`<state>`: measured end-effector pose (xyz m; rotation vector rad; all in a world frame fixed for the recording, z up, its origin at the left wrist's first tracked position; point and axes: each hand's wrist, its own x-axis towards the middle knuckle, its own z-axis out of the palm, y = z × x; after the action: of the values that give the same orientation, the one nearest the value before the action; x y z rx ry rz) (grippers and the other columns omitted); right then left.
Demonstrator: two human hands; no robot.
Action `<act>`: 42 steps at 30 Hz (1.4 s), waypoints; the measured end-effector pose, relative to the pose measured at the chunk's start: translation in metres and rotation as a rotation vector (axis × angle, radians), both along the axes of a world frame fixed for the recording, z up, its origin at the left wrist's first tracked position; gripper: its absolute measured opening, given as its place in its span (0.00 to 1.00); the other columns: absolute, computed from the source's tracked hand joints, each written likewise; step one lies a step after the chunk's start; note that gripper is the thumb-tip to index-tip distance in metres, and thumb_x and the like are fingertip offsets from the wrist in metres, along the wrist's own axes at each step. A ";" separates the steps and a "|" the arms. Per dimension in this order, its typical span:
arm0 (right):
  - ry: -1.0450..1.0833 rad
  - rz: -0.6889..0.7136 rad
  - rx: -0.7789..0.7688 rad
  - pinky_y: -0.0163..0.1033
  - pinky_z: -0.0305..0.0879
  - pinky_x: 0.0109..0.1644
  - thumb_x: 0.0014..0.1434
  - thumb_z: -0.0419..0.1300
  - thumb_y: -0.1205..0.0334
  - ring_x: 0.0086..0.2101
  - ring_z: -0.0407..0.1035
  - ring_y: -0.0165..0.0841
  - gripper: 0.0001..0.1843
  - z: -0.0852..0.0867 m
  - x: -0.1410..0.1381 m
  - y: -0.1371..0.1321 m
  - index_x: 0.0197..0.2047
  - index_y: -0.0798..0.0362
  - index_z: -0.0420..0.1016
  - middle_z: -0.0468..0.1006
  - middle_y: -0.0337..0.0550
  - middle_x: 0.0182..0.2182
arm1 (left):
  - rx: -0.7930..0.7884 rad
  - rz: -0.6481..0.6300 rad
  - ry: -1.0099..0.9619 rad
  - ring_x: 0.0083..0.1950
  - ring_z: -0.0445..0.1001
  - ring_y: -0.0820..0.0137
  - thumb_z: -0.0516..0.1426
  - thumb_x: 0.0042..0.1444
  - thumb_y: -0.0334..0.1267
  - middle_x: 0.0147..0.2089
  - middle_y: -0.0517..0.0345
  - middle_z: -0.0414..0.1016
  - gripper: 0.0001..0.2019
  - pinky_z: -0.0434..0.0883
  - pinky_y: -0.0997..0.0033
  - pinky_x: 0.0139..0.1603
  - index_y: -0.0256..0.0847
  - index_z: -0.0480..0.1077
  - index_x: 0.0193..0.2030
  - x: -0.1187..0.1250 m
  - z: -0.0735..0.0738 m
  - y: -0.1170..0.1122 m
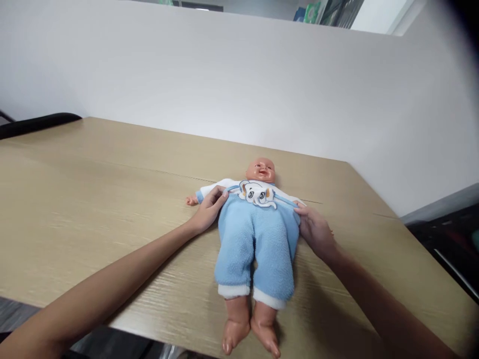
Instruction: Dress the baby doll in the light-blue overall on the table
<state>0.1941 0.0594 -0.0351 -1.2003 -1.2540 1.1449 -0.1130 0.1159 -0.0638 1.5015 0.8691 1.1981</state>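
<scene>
A baby doll (261,170) lies on its back on the wooden table, head toward the wall and bare feet toward me. It wears a white top with blue cuffs and fuzzy blue trousers (239,239) with white hems. An elephant face (257,193) decorates the chest, where the blue waistband spreads wide. My left hand (211,207) pinches the waistband at the doll's side on the left. On the other side, my right hand (313,224) grips the same waistband between thumb and fingers. The doll's arm on the right is mostly hidden behind my right hand.
The wooden table (112,199) reaches back to a white wall (209,80). A black chair back (45,122) stands at the far left edge. Dark objects (449,249) sit beyond the right edge. A window opening with shelves shows above the wall.
</scene>
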 end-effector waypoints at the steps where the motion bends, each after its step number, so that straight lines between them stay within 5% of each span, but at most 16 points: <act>1: 0.017 0.022 -0.034 0.49 0.72 0.45 0.56 0.60 0.48 0.34 0.71 0.44 0.10 0.008 0.000 0.006 0.33 0.45 0.70 0.75 0.42 0.30 | 0.013 0.020 -0.013 0.47 0.67 0.65 0.61 0.67 0.60 0.42 0.59 0.71 0.20 0.66 0.67 0.53 0.43 0.71 0.44 0.000 0.000 0.000; 6: -0.038 -0.035 -0.144 0.44 0.69 0.42 0.60 0.63 0.43 0.32 0.68 0.39 0.17 0.030 -0.007 0.034 0.30 0.46 0.68 0.70 0.38 0.27 | 0.066 0.062 -0.056 0.47 0.69 0.65 0.60 0.69 0.59 0.43 0.58 0.73 0.20 0.66 0.67 0.53 0.42 0.71 0.44 0.000 -0.003 0.002; 12: -0.456 -0.169 0.259 0.44 0.69 0.52 0.66 0.62 0.48 0.46 0.74 0.40 0.13 0.052 -0.055 0.072 0.45 0.47 0.72 0.80 0.44 0.46 | 0.076 0.072 -0.038 0.45 0.69 0.66 0.60 0.71 0.55 0.42 0.59 0.72 0.17 0.65 0.67 0.50 0.42 0.71 0.45 -0.001 -0.005 0.000; 14: -0.704 0.007 0.386 0.48 0.69 0.54 0.69 0.59 0.50 0.47 0.75 0.43 0.12 0.064 -0.076 0.093 0.47 0.49 0.74 0.82 0.48 0.46 | 0.085 0.073 -0.057 0.44 0.68 0.67 0.60 0.71 0.54 0.41 0.60 0.70 0.16 0.64 0.67 0.49 0.42 0.71 0.44 -0.001 -0.006 -0.001; 16: -0.955 0.319 0.452 0.50 0.68 0.55 0.70 0.60 0.53 0.48 0.76 0.45 0.10 0.073 -0.098 0.117 0.46 0.49 0.77 0.84 0.48 0.45 | 0.092 0.071 -0.079 0.43 0.67 0.67 0.60 0.71 0.53 0.40 0.60 0.70 0.15 0.64 0.67 0.48 0.42 0.70 0.44 -0.001 -0.007 -0.001; 19: -1.114 0.805 0.407 0.49 0.70 0.57 0.69 0.63 0.57 0.54 0.77 0.46 0.12 0.073 -0.132 0.151 0.54 0.48 0.79 0.83 0.49 0.56 | 0.121 0.082 -0.056 0.44 0.67 0.67 0.59 0.72 0.53 0.41 0.59 0.70 0.15 0.64 0.67 0.49 0.42 0.71 0.43 -0.002 -0.006 -0.003; 23: -1.299 0.939 0.392 0.44 0.71 0.49 0.61 0.67 0.67 0.51 0.78 0.45 0.18 0.054 -0.171 0.174 0.55 0.48 0.80 0.84 0.50 0.55 | 0.254 0.117 0.038 0.43 0.67 0.67 0.59 0.73 0.49 0.40 0.58 0.70 0.13 0.65 0.67 0.48 0.42 0.72 0.43 -0.003 -0.005 -0.008; 26: -1.314 0.923 0.426 0.42 0.68 0.45 0.58 0.67 0.69 0.45 0.78 0.44 0.14 0.047 -0.181 0.176 0.48 0.48 0.81 0.85 0.48 0.48 | 0.343 0.091 0.056 0.42 0.68 0.68 0.58 0.74 0.45 0.40 0.58 0.71 0.10 0.66 0.67 0.46 0.42 0.72 0.44 -0.003 -0.005 -0.010; 30: -1.139 0.781 0.506 0.42 0.67 0.45 0.62 0.62 0.63 0.43 0.76 0.42 0.14 0.057 -0.162 0.172 0.52 0.51 0.77 0.84 0.48 0.47 | 0.442 0.096 0.090 0.42 0.69 0.69 0.57 0.75 0.41 0.41 0.58 0.71 0.06 0.69 0.68 0.45 0.43 0.72 0.45 -0.004 -0.006 -0.012; 37: -0.742 0.697 0.347 0.42 0.68 0.55 0.54 0.57 0.70 0.47 0.76 0.39 0.23 0.070 -0.110 0.163 0.53 0.51 0.75 0.83 0.42 0.49 | 0.760 0.442 0.332 0.58 0.69 0.62 0.58 0.74 0.37 0.55 0.49 0.65 0.05 0.72 0.56 0.61 0.45 0.74 0.52 -0.003 -0.012 -0.023; 42: -0.676 0.656 0.433 0.44 0.70 0.55 0.52 0.56 0.71 0.49 0.78 0.40 0.25 0.057 -0.105 0.152 0.52 0.51 0.79 0.84 0.43 0.48 | 0.777 0.363 0.236 0.67 0.68 0.55 0.52 0.76 0.42 0.63 0.44 0.67 0.09 0.70 0.45 0.68 0.47 0.71 0.55 -0.003 -0.018 -0.025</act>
<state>0.0887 0.2113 0.0222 -0.8759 -2.3977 0.8342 -0.1161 0.0909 -0.0823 2.2000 0.9029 1.7788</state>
